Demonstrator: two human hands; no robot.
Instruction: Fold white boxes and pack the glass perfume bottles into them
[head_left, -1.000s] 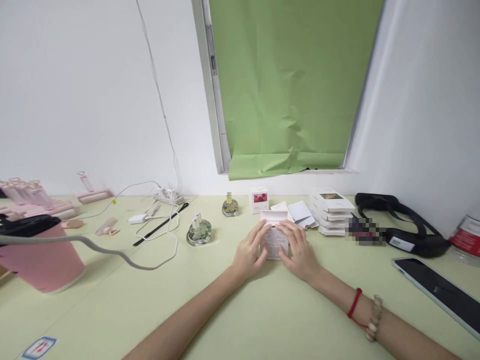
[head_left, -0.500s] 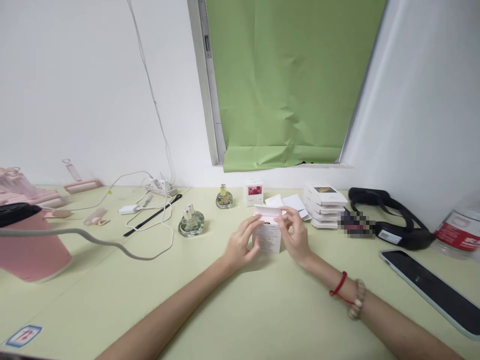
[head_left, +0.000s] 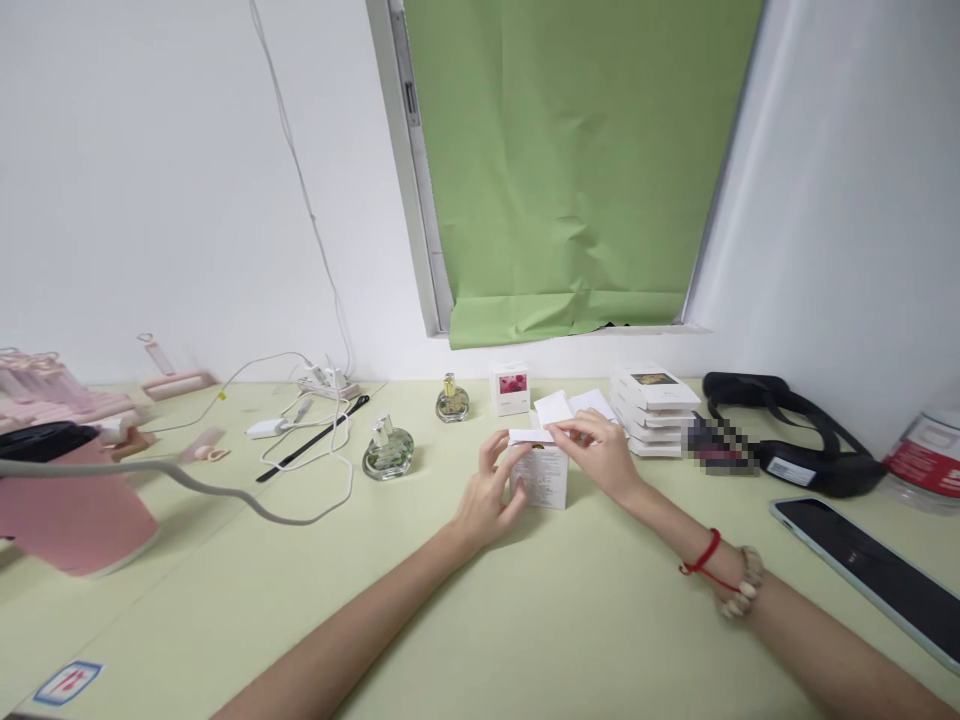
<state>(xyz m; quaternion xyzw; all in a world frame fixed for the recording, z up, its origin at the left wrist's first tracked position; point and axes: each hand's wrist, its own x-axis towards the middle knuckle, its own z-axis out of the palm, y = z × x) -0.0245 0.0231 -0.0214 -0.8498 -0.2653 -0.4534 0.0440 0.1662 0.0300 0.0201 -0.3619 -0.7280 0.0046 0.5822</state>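
In the middle of the frame a small white box (head_left: 546, 482) stands upright on the pale green tabletop (head_left: 480, 620). Its near face carries several lines of fine print, too small to read, with a gold-and-dark spot above them. The left hand (head_left: 491, 488) holds the box by its left side, thumb and fingers curved about the edge; the right hand (head_left: 592, 448) pinches the top flap (head_left: 529, 437) at its right end.

Right behind, a second box (head_left: 513, 402) bears a pink-red picture over tiny unreadable type. Right of centre, the top carton in a stack of white boxes (head_left: 646, 418) shows a dark picture with yellow; the faint lettering beside it cannot be made out. At the right edge a clear container (head_left: 927, 462) wears a red and white label, its characters blurred. A white sticker on the black headset (head_left: 821, 470) is likewise illegible. At lower left, a blue-bordered sticker (head_left: 67, 683) carries red marks.
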